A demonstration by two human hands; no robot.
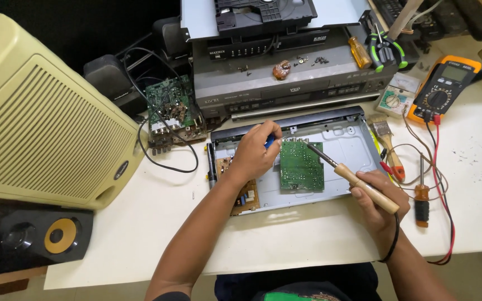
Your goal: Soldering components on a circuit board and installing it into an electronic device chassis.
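Soldering iron [348, 175] in right hand [375, 203] touches green board [300, 165].

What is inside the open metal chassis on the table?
Inside the open chassis: a green circuit board and a brown board partly covered by the left hand. The right hand holds a soldering iron over the green board.

Electronics repair workshop, multimeter [443, 88], loose circuit board [169, 104], stacked disc players [285, 75], speakers [40, 237]

grey multimeter screen [454, 73] far right, white meter dial [389, 101] beside
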